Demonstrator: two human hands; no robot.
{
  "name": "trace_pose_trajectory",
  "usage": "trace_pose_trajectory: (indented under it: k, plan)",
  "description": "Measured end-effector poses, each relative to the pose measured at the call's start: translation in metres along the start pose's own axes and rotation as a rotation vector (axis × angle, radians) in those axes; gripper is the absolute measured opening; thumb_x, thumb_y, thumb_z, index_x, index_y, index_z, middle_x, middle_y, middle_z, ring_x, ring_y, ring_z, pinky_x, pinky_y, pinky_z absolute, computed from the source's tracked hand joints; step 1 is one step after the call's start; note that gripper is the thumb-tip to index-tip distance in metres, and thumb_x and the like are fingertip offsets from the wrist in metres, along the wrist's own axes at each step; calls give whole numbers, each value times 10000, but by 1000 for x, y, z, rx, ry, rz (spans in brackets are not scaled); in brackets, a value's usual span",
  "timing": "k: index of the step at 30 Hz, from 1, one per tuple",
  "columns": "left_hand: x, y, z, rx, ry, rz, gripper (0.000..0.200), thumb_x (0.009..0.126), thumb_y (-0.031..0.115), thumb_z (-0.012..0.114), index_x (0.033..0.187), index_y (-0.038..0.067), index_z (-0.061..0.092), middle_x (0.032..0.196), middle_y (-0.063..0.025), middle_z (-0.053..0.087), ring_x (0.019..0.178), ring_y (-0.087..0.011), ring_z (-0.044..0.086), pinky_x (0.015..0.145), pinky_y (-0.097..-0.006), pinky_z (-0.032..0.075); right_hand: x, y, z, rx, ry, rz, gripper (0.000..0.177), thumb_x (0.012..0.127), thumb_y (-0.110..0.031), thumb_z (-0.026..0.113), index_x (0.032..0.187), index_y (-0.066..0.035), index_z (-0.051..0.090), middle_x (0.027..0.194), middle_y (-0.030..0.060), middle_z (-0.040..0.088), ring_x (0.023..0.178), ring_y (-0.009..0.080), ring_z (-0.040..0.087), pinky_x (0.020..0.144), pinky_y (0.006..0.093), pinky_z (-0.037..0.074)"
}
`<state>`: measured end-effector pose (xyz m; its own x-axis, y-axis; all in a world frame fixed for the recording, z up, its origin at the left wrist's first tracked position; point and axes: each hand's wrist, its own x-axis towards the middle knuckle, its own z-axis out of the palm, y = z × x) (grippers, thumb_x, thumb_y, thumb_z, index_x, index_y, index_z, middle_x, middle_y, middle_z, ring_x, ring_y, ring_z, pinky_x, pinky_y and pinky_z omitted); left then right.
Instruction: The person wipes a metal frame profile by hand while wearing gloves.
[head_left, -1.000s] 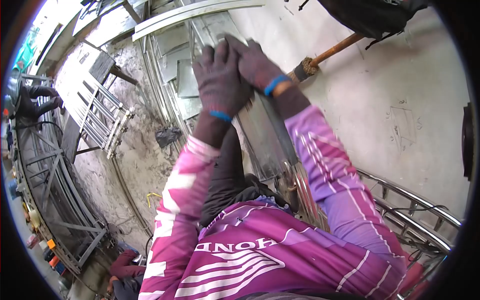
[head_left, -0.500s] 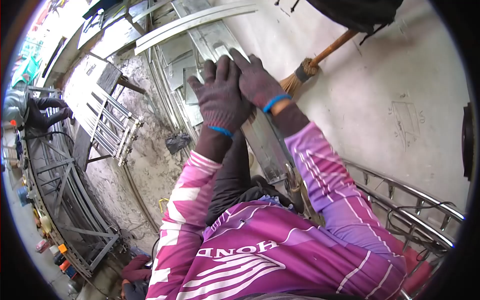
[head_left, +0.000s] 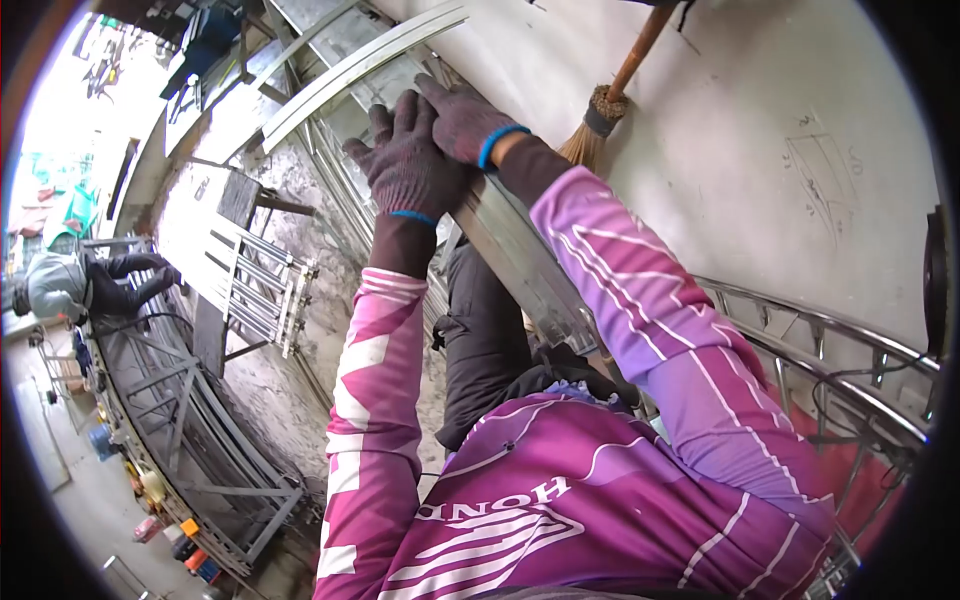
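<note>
My left hand [head_left: 415,165], in a dark knitted glove with a blue cuff, lies over a long flat metal piece [head_left: 520,235] with its fingers spread. Close against it on the right, my right hand [head_left: 467,122] wears a matching glove, its fingers stretched forward over the same metal. Both palms face down, so what lies directly under them is hidden. The metal piece runs from near my legs up past my hands, beside the wall. A pale metal strip [head_left: 360,62] crosses just beyond my fingertips.
A straw broom [head_left: 598,120] leans at the wall on the right. Shiny metal railing [head_left: 830,325] stands at lower right. To the left are a frame of metal bars [head_left: 262,285], a rack of long profiles [head_left: 190,420] and a co-worker in grey [head_left: 62,285] bending over.
My view has tilted and shifted, bringing more of the co-worker into sight. Both hands appear farther up and left, still side by side over the metal, fingers still extended.
</note>
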<state>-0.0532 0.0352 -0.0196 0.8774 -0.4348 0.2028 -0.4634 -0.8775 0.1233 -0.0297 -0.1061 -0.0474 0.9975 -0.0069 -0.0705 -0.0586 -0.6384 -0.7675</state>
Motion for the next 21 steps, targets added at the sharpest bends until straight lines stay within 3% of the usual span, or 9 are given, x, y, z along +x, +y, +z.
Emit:
trace_pose_trajectory:
  k: [2,5,8,12,14,18,19,21]
  plan:
    - [-2,3,-6,-31,-25,-55,981,831,610,779,1646,140,497,1684,-93,504,1611,-444,377,1211,-811,239,-5,-16,-9,-84,-51,109,711,1023,-281,554,1708,-259,363,1596,335,481,1384,568,587,1176,614,481]
    - [-31,17,-9,-24,-3,-35,953,855,602,767,1645,144,494,1701,-110,486,1574,-450,414,1190,-819,258,-49,-18,-7,-127,-4,96,712,1029,-282,556,1710,-267,350,1573,340,499,1349,571,609,1160,621,491]
    - [-19,12,-3,-31,8,-29,953,863,610,760,1654,154,485,1709,-119,479,1568,-457,419,1191,-821,254,-35,-14,-12,-73,-36,102,711,1023,-261,537,1712,-256,361,1600,334,485,1332,573,616,1134,628,500]
    - [8,4,2,25,47,-34,943,876,615,754,1662,171,480,1705,-133,483,1578,-471,411,1195,-834,234,9,-5,-9,84,-23,-163,705,1034,-282,525,1716,-218,359,1651,353,431,1357,575,602,1129,643,495]
    - [-12,9,3,24,48,-53,920,886,590,745,1656,158,487,1701,-146,486,1581,-483,408,1197,-838,217,-5,-7,-4,-111,-68,60,707,1039,-301,528,1720,-241,347,1636,338,452,1363,584,598,1143,638,493]
    - [-29,18,3,-20,23,-61,891,901,551,724,1650,130,488,1700,-164,484,1575,-503,406,1197,-827,217,-33,0,-3,-55,-44,44,724,1035,-292,531,1726,-289,317,1572,345,498,1387,606,566,1192,614,464]
    - [-19,15,4,-13,34,-51,895,898,556,724,1647,124,491,1699,-161,485,1578,-499,403,1197,-828,217,-23,-8,-8,5,-17,67,658,1044,-159,515,1692,-149,405,1488,365,574,1407,573,537,1208,544,472]
    - [5,7,4,31,72,-35,901,894,567,721,1636,109,498,1698,-145,486,1587,-478,393,1185,-825,238,5,0,-9,43,-10,1,671,1040,-157,515,1700,-158,396,1498,365,568,1411,570,538,1212,545,466]
